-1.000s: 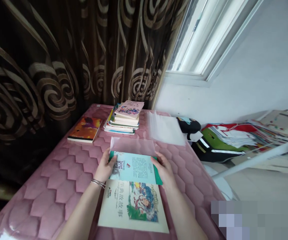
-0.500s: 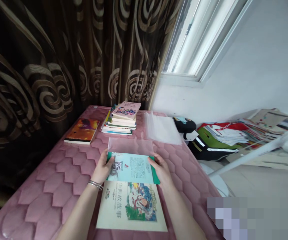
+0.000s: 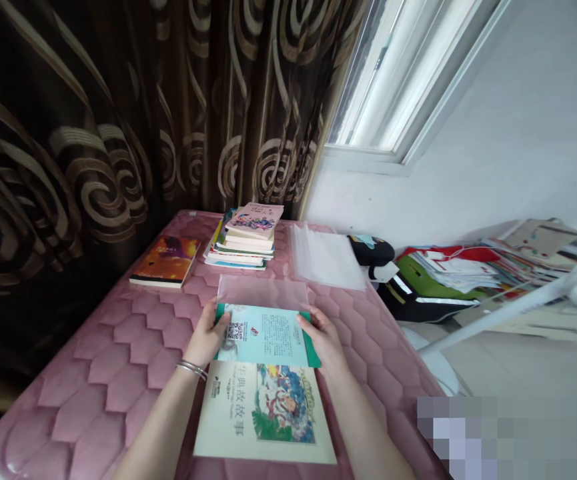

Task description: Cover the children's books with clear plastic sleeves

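Hardly anything has been shifted since the earlier frame. An open book (image 3: pixel 265 337) is held at its side edges by the left hand (image 3: pixel 207 335) and right hand (image 3: pixel 321 340), its far edge hidden inside a frosted plastic sleeve (image 3: pixel 263 292) on a quilted pink mattress (image 3: pixel 103 393).

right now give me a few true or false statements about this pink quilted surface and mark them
1. The left hand wears a metal bracelet at the wrist. True.
2. The right hand holds scissors. False: it rests on the edge of the teal book cover, and no scissors show.
3. A QR code is printed on the teal book cover. True.
4. The clear plastic sleeves lie on the floor. False: they lie on the pink quilted mat, right of the book stack.
5. The orange paperback lies apart from the book stack. True.
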`<action>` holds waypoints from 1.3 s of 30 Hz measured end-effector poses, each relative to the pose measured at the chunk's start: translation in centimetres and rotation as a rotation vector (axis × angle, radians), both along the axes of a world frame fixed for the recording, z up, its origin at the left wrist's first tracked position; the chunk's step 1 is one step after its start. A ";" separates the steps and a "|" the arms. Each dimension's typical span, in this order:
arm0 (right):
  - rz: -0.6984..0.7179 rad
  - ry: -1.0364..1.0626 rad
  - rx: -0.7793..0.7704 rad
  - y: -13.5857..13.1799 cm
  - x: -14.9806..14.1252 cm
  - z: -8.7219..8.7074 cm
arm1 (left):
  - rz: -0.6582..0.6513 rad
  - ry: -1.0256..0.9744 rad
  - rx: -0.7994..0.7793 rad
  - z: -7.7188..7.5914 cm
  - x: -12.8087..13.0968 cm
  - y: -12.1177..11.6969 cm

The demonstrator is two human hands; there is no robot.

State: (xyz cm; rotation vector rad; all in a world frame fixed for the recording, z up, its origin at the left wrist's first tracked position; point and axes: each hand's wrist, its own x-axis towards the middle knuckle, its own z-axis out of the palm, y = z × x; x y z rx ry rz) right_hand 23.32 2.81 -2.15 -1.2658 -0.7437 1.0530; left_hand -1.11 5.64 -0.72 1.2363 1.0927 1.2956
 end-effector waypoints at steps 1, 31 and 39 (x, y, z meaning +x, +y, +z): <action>0.010 0.007 -0.008 0.0 0.0 0.0 | -0.002 -0.001 0.004 0.0 0.0 0.0; 0.225 -0.104 -0.134 -1.4 0.7 2.4 | -0.001 0.026 -0.075 -0.5 -0.2 0.4; 0.180 -0.183 -0.086 -1.2 0.7 1.7 | -0.059 -0.028 -0.051 -0.5 -0.1 0.4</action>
